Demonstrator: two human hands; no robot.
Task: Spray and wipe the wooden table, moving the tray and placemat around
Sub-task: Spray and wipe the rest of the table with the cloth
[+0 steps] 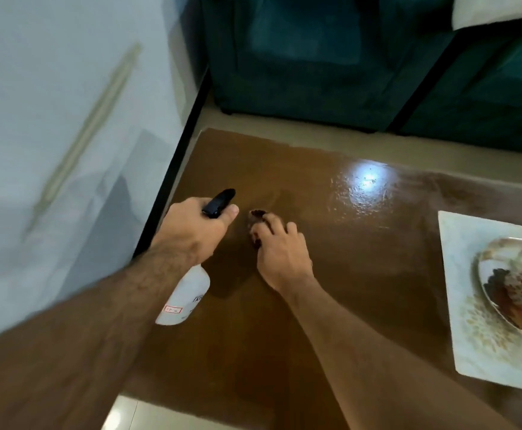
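My left hand (196, 228) grips the neck of a white spray bottle (185, 297) with a black nozzle (219, 202), held over the left part of the glossy brown wooden table (331, 274). Just right of it, my right hand (279, 252) presses a small brown cloth (257, 216) onto the tabletop, fingers curled over it. At the right edge lies a pale square placemat (464, 290), and on it stands a shiny patterned tray (514, 280), partly cut off by the frame.
A white wall (67, 135) with a black skirting strip runs along the table's left side. Dark green upholstered furniture (331, 63) stands beyond the far edge. A wet, shiny patch (362, 190) reflects light near the table's far side.
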